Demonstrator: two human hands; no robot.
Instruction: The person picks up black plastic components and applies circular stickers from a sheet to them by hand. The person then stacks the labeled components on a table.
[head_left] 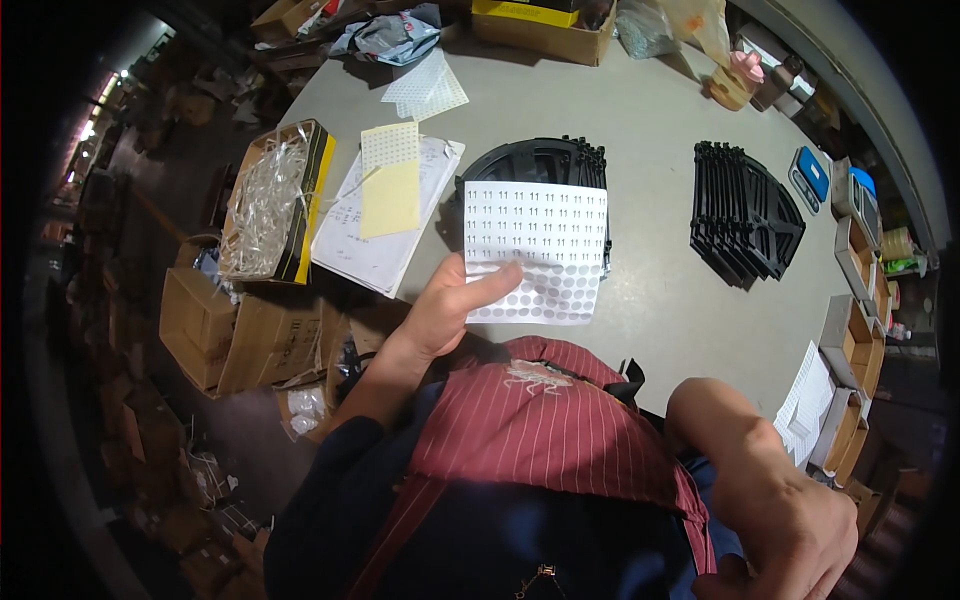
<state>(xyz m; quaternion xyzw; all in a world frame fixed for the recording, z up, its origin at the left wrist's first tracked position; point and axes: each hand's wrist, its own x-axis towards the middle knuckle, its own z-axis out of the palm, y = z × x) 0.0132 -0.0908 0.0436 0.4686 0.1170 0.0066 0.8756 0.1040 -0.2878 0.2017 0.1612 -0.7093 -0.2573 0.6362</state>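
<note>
Left hand (445,310) pinches my sticker sheet (535,250) by its lower left corner, over the bench's near edge and the black tray stack (545,160). Thin, floppy paper; I'd judge an edge grip best. Right hand (790,520) curled low; what it holds, I can't tell.

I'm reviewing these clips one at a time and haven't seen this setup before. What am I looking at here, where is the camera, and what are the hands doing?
There is no machine: a person works with bare hands. The one picture comes from a wide fisheye camera worn on the head, looking down, so straight edges bend.

The left hand holds up a white sticker sheet, its lower rows already peeled. The right hand is low by the red striped apron and appears to hold nothing.

On the grey table lie two stacks of black plastic frames, a yellow sheet on papers, and a box of clear parts. Cardboard boxes stand on the floor.
</note>
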